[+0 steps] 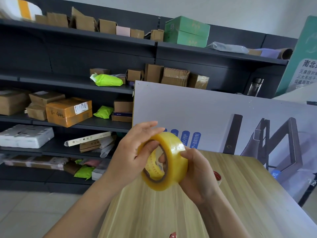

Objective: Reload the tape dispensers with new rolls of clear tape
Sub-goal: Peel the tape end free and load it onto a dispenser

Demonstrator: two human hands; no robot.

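- Right, holding the roll of clear tape (173, 163) up above the wooden table (154, 212), caught between both hands.
- Turned with its axis roughly left to right, open core facing the left hand (130, 152), the nearer one to that hole.
- Pinching there: thumb on the rim, fingers fairly straight over the top.
- Cupped from the other side by the right hand (197, 172), curled round the outer band.
- Just behind it, a red part (217, 176), mostly hidden; cannot tell if a dispenser.
- Probably hunting next for the loose end.

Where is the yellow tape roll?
The tape roll is mid-frame in the head view, held by the left hand and right hand above the wooden table.
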